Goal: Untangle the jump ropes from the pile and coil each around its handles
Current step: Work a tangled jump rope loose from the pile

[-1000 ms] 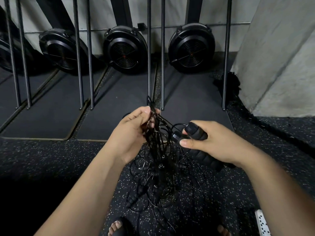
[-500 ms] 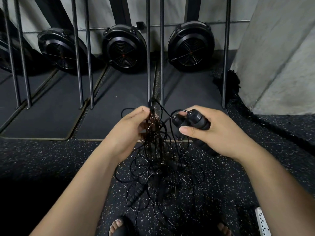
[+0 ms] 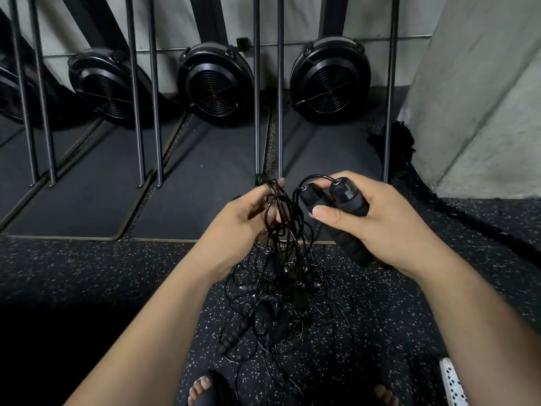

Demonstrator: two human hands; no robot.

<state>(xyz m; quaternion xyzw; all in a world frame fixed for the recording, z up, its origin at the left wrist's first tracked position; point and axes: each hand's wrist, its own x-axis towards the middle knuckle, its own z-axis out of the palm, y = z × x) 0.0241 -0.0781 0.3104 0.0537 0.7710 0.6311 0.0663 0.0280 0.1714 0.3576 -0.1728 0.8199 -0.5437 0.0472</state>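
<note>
While the right hand (image 3: 377, 218) clamps its grip on two black handles (image 3: 345, 200) and the left hand (image 3: 243, 227) pinches a bunch of cords (image 3: 281, 227) lifted above the pile (image 3: 278, 315) on the floor (image 3: 409, 306), untangling seems in hand, and next that rope needs drawing free.

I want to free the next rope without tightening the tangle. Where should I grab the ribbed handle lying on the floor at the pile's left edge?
Take the ribbed handle by its middle, coming from the left. It lies slanted, butt end outward, cord end pointing into the tangle, so likely fewer cords cross that side.
</note>
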